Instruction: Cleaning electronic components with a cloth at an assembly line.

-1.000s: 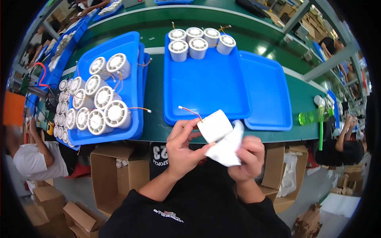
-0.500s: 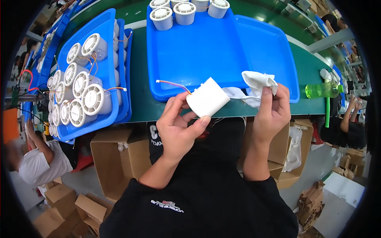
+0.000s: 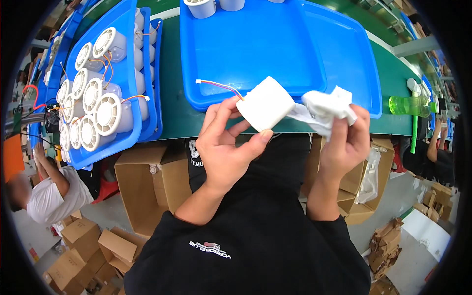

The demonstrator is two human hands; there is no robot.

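A white cylindrical plastic housing (image 3: 268, 104), with a thin cable and a small white connector (image 3: 198, 81) trailing from it, sits tilted in my left hand (image 3: 223, 150). The fingers and thumb grip its left and lower sides. My right hand (image 3: 345, 142) pinches a crumpled white cloth (image 3: 325, 109). Part of the cloth hangs towards the housing's right side, and I cannot tell whether it touches. Behind both hands, a blue tray (image 3: 250, 54) bears a few white round units (image 3: 201, 9) at its far edge.
On the left, stacked blue trays (image 3: 129, 140) hold several white units with grilled tops and wires. Another blue tray (image 3: 349, 64) lies at right, then a green bottle (image 3: 410, 105). Cardboard boxes (image 3: 140, 191) stand below the table edge. A co-worker in white (image 3: 59, 191) is far left.
My left hand has turned the housing a little and moved slightly right. The right hand, with the cloth, has shifted right and lower. The trays appear higher in view.
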